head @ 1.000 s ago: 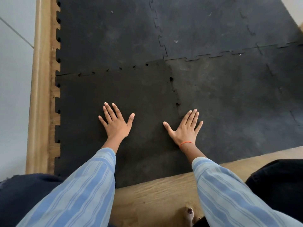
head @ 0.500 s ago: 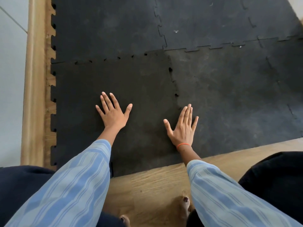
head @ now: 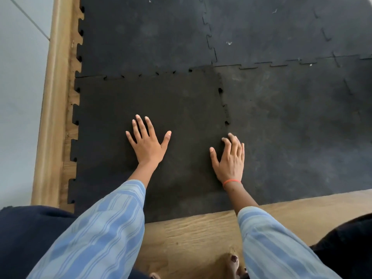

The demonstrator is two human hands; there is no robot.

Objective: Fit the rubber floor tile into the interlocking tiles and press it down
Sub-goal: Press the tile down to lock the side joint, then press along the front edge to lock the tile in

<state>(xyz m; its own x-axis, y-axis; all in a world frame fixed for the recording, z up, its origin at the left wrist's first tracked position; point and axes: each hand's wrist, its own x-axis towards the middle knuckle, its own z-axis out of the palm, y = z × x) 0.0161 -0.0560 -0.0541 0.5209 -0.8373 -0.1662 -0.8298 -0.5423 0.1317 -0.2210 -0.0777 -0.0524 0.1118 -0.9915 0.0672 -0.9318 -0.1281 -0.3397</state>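
A dark rubber floor tile lies at the near left, its toothed edges meshed with the tile behind it and the tile to its right. Small gaps show along both seams. My left hand lies flat on the tile with its fingers spread. My right hand rests at the tile's right seam, fingers close together and slightly curled over the joint. An orange band circles the right wrist. Neither hand holds anything.
More joined black tiles cover the floor at the back right. Bare wooden floor runs along the near edge, and a wooden skirting lines the left side by a pale wall. My toes show at the bottom.
My right hand has drawn its fingers together and curled them at the right seam, shifting a little toward the joint. My left hand stays flat and spread. The camera has moved slightly closer.
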